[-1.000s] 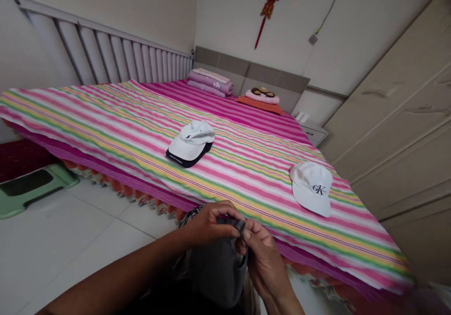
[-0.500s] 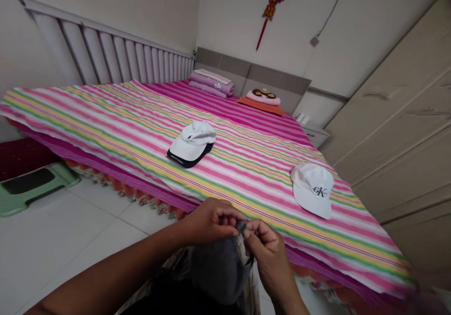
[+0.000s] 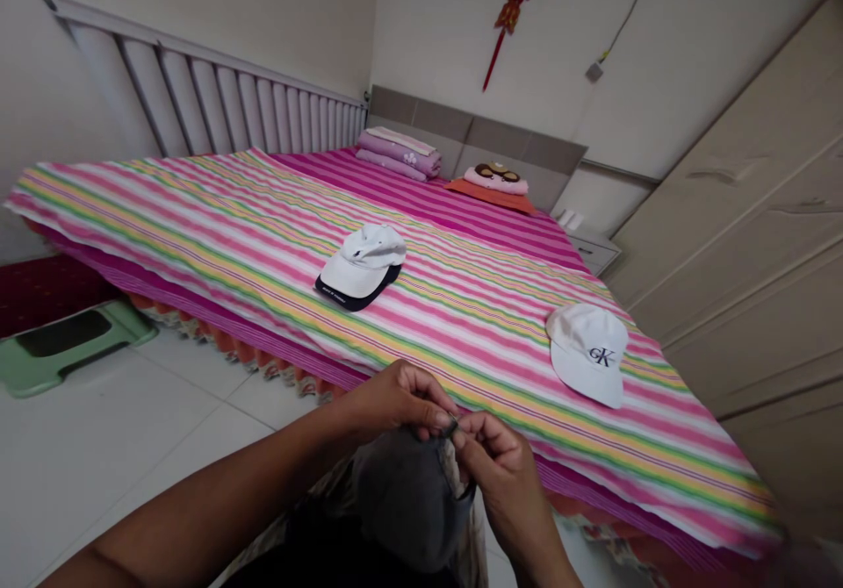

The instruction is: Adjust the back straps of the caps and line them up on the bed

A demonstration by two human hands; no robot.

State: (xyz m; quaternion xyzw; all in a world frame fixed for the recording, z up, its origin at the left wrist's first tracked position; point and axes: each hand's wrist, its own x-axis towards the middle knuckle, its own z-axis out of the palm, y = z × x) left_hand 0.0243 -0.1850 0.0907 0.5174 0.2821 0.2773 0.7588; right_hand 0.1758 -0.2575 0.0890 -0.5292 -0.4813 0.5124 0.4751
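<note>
- Head view, hands: the left hand [image 3: 395, 399] and the right hand [image 3: 497, 465] are close together low in the frame, both curled narrow, fingertips meeting on a small dark strap buckle [image 3: 451, 426].
- That buckle sits at the back opening of a grey fabric cap [image 3: 401, 500], which hangs below the hands, just off the near edge of the bed, over the person's lap. Its brim is hidden, so the exact style is hard to tell.
- Handling: the cap looks light and soft, with a limp crown that will sag unless supported. The buckle and strap look small and probably slippery, so a firm pinch between finger and thumb seems best there, with the crown as the easier place for a whole-hand hold.
- Head view, the bed: a striped pink, yellow and green bedspread [image 3: 198, 219] covers it. A white cap with a navy brim [image 3: 361, 263] lies near the middle, and a white cap with a dark CK logo [image 3: 588, 354] lies nearer the right side, both well apart from the hands.
- Head view, the room: folded purple bedding [image 3: 399, 154] lies against the headboard [image 3: 474, 136]. A white radiator [image 3: 217, 88] runs along the left wall, cream wardrobe doors [image 3: 738, 219] stand at right, and a green plastic stool [image 3: 66, 342] sits on the tile floor [image 3: 118, 456].
</note>
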